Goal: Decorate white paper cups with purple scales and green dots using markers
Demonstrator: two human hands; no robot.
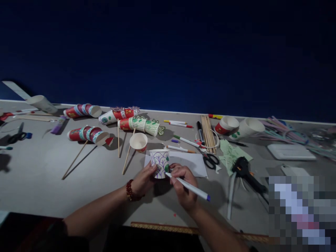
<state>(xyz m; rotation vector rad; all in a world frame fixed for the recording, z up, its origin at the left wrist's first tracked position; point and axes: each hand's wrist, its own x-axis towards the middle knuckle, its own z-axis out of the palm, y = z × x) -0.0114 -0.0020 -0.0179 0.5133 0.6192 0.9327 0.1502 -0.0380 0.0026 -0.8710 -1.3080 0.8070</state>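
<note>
Between my hands is a white paper cup [159, 161] with purple scale-like curves and green patches drawn on it. My left hand [143, 180] grips the cup's left side, a beaded bracelet [130, 190] on its wrist. In my right hand [185, 185] is a white marker [195, 190] with a purple end, its tip at the cup's lower right side. A second paper cup [138, 141] stands just behind. White paper [193, 162] lies on the table beyond my right hand.
Decorated cup chains on sticks [88, 134] lie left, and a green-patterned one [145, 126] is behind. Markers [181, 123], wooden sticks [208, 133] and scissors [210, 161] lie right of centre. A glue gun [245, 171], green paper scraps [232, 154] and more cups [248, 127] are farther right.
</note>
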